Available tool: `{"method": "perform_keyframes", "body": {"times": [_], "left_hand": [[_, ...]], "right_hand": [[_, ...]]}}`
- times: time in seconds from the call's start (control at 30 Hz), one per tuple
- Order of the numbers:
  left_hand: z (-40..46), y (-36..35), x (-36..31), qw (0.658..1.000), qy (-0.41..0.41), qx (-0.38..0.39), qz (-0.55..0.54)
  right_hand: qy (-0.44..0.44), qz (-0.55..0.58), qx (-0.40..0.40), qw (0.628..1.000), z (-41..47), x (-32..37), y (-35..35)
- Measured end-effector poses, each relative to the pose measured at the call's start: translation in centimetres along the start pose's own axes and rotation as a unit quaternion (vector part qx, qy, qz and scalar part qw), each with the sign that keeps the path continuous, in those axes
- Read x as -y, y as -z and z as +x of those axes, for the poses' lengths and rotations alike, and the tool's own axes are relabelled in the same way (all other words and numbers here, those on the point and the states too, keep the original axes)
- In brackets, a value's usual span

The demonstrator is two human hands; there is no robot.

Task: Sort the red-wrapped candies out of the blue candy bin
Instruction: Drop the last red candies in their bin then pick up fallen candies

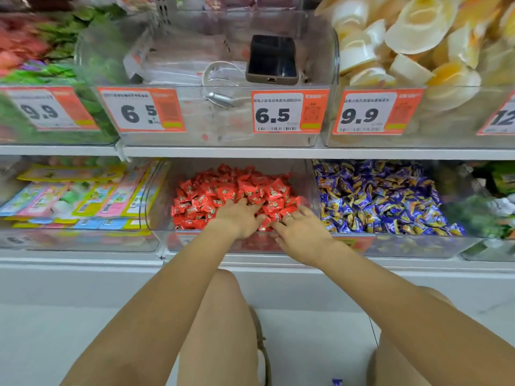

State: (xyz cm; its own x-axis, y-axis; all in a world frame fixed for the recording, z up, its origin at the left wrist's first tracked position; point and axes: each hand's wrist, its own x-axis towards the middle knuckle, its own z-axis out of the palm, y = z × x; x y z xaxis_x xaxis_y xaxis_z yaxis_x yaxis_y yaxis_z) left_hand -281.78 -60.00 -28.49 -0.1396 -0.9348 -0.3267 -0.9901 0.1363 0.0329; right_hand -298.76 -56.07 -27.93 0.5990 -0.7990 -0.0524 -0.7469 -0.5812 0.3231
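Two bare knees [220, 324] are seen nearest, above a pale floor. The left hand [239, 218] and right hand [299, 232] are laid with fingers spread and relaxed on the red-wrapped candies [223, 190], nothing being gripped. These are heaped in a clear bin [160, 196] just beside the blue candy bin [404, 243] on the lower shelf.
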Motion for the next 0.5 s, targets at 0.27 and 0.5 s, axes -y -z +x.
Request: {"method": "perform_keyframes", "body": {"times": [0.27,0.5], "left_hand": [[2.2,0.1,5.3,0.99,0.1,-0.06,-0.079],[-2.9,0.8,2.0,0.956,0.018,-0.274,-0.099]], "right_hand": [[-0.004,0.01,-0.052,0.999,0.4,-0.3,-1.9],[0.026,0.149,-0.171,0.974,-1.3,-0.8,-1.0]]}}
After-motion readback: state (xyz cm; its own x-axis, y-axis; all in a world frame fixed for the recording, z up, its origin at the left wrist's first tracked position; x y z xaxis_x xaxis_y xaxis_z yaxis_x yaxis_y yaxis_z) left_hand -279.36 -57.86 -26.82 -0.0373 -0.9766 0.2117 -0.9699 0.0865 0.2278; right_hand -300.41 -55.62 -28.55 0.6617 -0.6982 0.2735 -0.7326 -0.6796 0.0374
